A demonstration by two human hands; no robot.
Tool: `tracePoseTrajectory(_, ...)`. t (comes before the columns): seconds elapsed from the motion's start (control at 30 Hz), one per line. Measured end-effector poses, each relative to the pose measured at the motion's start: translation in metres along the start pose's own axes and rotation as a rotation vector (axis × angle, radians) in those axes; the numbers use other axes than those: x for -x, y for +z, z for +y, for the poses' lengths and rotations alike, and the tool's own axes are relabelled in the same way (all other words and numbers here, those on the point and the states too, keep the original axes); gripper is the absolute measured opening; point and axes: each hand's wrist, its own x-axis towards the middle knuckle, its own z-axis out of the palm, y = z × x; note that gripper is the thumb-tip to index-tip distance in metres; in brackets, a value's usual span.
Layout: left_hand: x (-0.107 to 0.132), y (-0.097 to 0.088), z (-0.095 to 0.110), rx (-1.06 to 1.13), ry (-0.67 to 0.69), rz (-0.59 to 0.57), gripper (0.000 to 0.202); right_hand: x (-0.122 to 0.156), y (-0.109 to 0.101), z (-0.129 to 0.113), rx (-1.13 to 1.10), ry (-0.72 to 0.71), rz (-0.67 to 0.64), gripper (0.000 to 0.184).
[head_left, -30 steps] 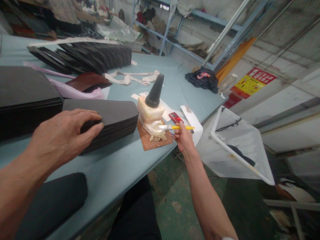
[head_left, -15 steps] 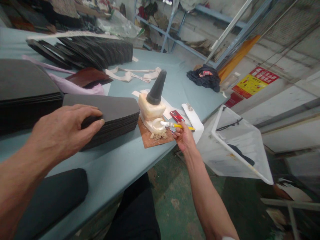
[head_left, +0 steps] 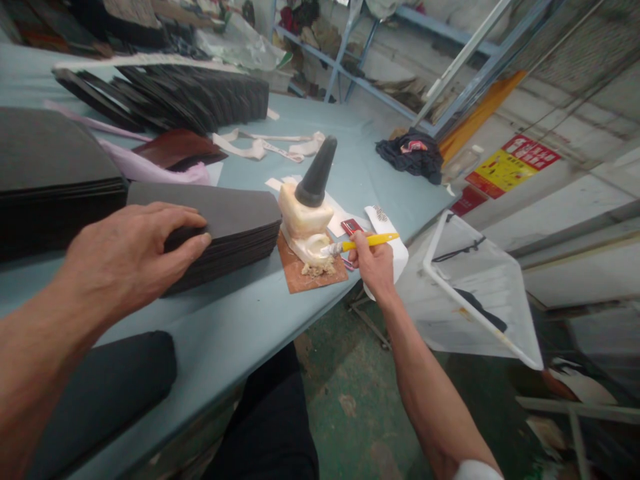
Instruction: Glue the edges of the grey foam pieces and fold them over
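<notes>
My right hand [head_left: 373, 262] is closed around the yellow handle of a paintbrush [head_left: 373, 240]. The white-smeared bristles touch the opening of a squat, cream-coloured glue bottle [head_left: 306, 220]. That bottle has a black cone-shaped nozzle [head_left: 317, 173] and lies on a brown square board [head_left: 295, 277], with a dried, crumbly lump under its mouth. My left hand [head_left: 130, 250] rests at the near side of a stack of dark grey sheets [head_left: 230, 210], thumb apart from the fingers, nothing visibly gripped. Part of the stack is hidden behind it.
Another grey stack [head_left: 45, 153] stands at left, and a row of black pieces [head_left: 190, 97] leans behind. A dark padded piece [head_left: 120, 387] lies near the front edge. Right of the bottle is a small red box [head_left: 351, 227]. A white bin [head_left: 480, 293] stands beyond the table.
My right hand has shifted slightly right, and the brush handle now tilts upward to the right. Its bristles stay at the bottle opening. The left hand has hardly moved.
</notes>
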Motion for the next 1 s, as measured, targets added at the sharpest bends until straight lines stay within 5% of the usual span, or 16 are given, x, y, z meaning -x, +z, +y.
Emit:
tracePoseTrajectory(0.23, 0.0, 0.0, 0.003, -0.018, -0.006, 0.021, 0.079, -0.009, -0.013, -0.003, 0.158, -0.14, 0.038, 0.052)
tracePoseTrajectory(0.4, -0.001, 0.001, 0.005, -0.03, -0.029, 0.011, 0.079, -0.004, -0.012, -0.005, 0.061, -0.185, -0.038, 0.049)
tracePoseTrajectory(0.63, 0.0, 0.001, 0.002, -0.021, -0.023, 0.024, 0.078, -0.002, -0.013, 0.003, 0.021, -0.145, -0.242, 0.052)
tracePoseTrajectory(1.0, 0.0, 0.007, -0.002, -0.007, 0.005, 0.06, 0.073, -0.01, -0.029, 0.014, 0.13, -0.073, -0.314, 0.035)
